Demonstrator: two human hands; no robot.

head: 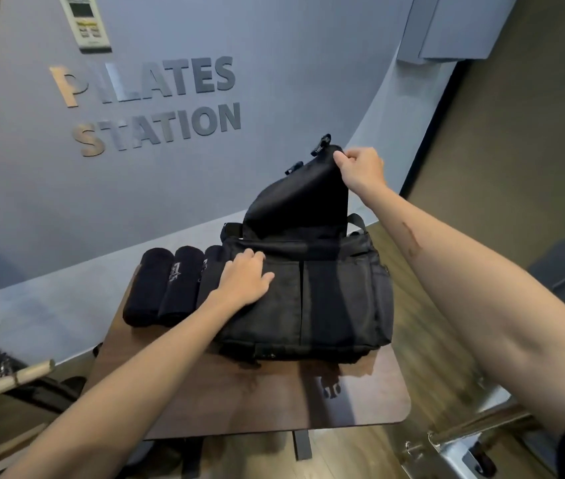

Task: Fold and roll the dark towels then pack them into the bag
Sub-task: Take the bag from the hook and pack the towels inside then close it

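Head view: right hand (360, 169) pinches the bag (308, 299) flap's edge upward — left hand (245, 280) flat, released, beside rolled towels (170, 285).

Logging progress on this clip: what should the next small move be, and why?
Probably the left hand shifts from the bag front to the nearest rolled towel: the right hand holds the flap up, and three rolls lie beside the bag, unpacked.

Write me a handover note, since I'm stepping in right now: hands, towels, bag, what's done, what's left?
Right hand pinches the bag's flap and holds it up.
Left hand lies flat on the front of the bag, steadying it.
Three rolled dark towels lie side by side on the table, left of the bag.
Done: rolling of these three. Left: pack them into the bag. Its inside is not visible.
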